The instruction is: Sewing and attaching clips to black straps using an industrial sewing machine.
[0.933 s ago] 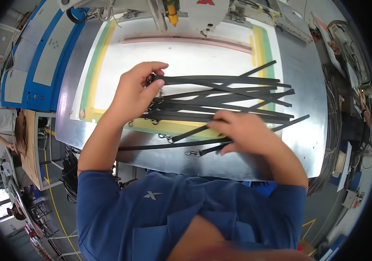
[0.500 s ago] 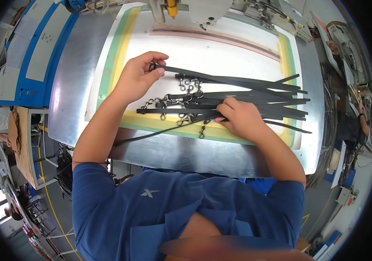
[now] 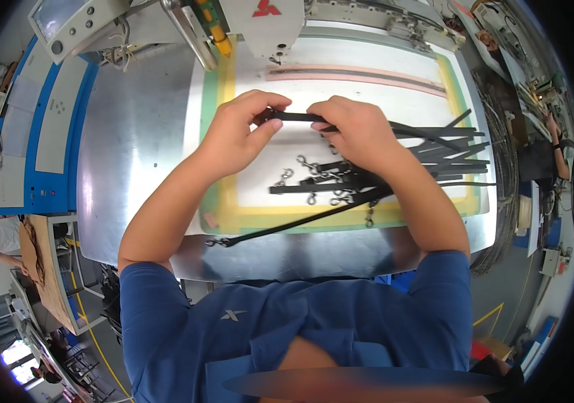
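A black strap (image 3: 298,117) is stretched between my hands over the white work surface. My left hand (image 3: 241,131) pinches its left end between thumb and fingers; whatever fitting is at that end is mostly hidden. My right hand (image 3: 359,133) grips the same strap a short way along, and the rest runs out to the right. Below and beyond my right hand lies a loose pile of black straps (image 3: 445,160) with metal snap hooks (image 3: 287,176) at their left ends. One strap (image 3: 287,223) slants down to the left over the table's near edge, ending in a snap hook (image 3: 218,242).
Behind the work surface stands a machine head (image 3: 264,30) with a yellow-orange part (image 3: 219,39) beside it. A pink-edged slotted strip (image 3: 361,75) lies farther back. A control panel (image 3: 75,25) hangs at upper left, near a blue cabinet (image 3: 45,134). Metal tabletop (image 3: 132,134) surrounds the sheet.
My right hand has left the strap pile and moved up to grip the strap beside my left hand. The view has shifted, and the slanting strap's hooked end now shows.
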`<state>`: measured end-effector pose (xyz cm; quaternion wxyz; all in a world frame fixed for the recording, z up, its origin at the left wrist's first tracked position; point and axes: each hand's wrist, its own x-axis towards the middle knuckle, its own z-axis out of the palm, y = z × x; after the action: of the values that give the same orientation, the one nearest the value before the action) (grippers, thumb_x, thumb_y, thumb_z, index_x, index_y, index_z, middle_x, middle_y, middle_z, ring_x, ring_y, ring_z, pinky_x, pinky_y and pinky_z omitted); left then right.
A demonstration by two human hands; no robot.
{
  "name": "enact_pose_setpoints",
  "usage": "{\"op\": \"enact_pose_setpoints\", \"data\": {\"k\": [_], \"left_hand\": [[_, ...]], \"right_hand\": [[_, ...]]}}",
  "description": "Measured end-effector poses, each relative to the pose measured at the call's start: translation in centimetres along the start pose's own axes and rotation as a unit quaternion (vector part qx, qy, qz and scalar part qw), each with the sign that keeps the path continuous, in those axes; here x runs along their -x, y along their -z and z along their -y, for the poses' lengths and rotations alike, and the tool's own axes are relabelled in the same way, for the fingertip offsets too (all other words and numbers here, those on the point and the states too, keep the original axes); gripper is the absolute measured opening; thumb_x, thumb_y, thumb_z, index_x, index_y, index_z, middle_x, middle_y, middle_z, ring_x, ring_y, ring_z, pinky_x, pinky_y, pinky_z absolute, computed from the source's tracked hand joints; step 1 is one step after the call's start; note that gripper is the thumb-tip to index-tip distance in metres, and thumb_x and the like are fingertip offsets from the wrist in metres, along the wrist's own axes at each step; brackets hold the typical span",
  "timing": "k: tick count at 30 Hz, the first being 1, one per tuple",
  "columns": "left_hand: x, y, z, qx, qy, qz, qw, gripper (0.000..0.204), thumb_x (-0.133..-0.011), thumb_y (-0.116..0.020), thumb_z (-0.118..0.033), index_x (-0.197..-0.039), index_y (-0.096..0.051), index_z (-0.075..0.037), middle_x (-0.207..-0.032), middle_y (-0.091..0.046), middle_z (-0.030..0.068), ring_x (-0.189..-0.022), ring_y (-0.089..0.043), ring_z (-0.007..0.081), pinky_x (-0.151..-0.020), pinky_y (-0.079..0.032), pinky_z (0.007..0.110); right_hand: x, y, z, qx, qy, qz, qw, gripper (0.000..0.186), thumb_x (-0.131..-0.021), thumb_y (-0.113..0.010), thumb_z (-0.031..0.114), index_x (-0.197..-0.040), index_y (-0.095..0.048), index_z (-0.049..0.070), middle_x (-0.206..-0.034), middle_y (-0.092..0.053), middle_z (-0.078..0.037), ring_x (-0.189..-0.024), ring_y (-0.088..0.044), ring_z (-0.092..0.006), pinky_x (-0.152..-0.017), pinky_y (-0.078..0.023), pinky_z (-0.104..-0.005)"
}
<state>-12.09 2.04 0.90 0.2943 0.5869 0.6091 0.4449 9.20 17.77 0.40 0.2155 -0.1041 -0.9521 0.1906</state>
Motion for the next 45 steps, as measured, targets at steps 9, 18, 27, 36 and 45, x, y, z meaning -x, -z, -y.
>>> {"op": "enact_pose_setpoints", "data": {"k": [9, 18, 27, 36, 45], "left_hand": [[-6.0, 2.6, 9.0, -0.328, -0.043, -0.016, 0.943, 0.059, -0.103, -0.063, -0.047, -0.145, -0.063, -0.006, -0.142, -0.063, 0.0232, -0.136, -0.054, 0.0416, -0.115, -0.042, 0.049], [-6.0, 2.7, 12.5, -0.389, -0.082, -0.093, 0.913, 0.045, -0.101, -0.067, -0.034, -0.129, -0.071, 0.0, -0.123, -0.071, 0.0227, -0.124, -0.063, 0.0405, -0.108, -0.048, 0.049], [-7.1, 1.8, 12.0, -0.376, -0.144, -0.109, 0.909, 0.036, -0.095, -0.072, -0.019, -0.127, -0.071, -0.004, -0.122, -0.073, 0.0159, -0.115, -0.066, 0.0361, -0.102, -0.052, 0.045], [-8.0, 2.2, 12.5, -0.326, -0.099, -0.078, 0.937, 0.03, -0.097, -0.065, -0.01, -0.126, -0.071, -0.006, -0.117, -0.073, 0.0167, -0.113, -0.066, 0.0361, -0.099, -0.053, 0.046], [-7.9, 1.9, 12.7, -0.438, -0.08, -0.081, 0.892, 0.039, -0.091, -0.06, 0.0, -0.127, -0.072, -0.007, -0.116, -0.073, 0.0148, -0.112, -0.066, 0.0359, -0.099, -0.053, 0.046]], "right_hand": [[-5.6, -0.2, -2.5, 0.11, 0.007, 0.155, 0.982, 0.027, -0.088, -0.073, 0.008, -0.115, -0.076, 0.011, -0.104, -0.07, -0.008, -0.1, -0.07, -0.0313, -0.085, -0.056, -0.0446], [-9.7, -2.0, -5.5, 0.098, -0.006, 0.144, 0.985, 0.023, -0.092, -0.071, 0.009, -0.114, -0.073, 0.015, -0.107, -0.07, -0.007, -0.104, -0.07, -0.0317, -0.086, -0.056, -0.0463], [-10.0, -6.1, -10.1, 0.083, -0.001, 0.055, 0.995, 0.027, -0.083, -0.067, 0.002, -0.107, -0.077, 0.012, -0.107, -0.073, -0.005, -0.099, -0.071, -0.0306, -0.084, -0.057, -0.0423], [-10.2, -6.7, -10.3, 0.107, 0.012, 0.045, 0.993, 0.033, -0.082, -0.065, -0.001, -0.108, -0.079, 0.014, -0.107, -0.073, -0.002, -0.097, -0.072, -0.0282, -0.081, -0.058, -0.0417], [-10.0, -7.0, -10.1, 0.12, 0.016, 0.043, 0.992, 0.041, -0.084, -0.064, -0.002, -0.114, -0.08, 0.02, -0.104, -0.07, -0.001, -0.096, -0.071, -0.027, -0.079, -0.057, -0.0416]]}}
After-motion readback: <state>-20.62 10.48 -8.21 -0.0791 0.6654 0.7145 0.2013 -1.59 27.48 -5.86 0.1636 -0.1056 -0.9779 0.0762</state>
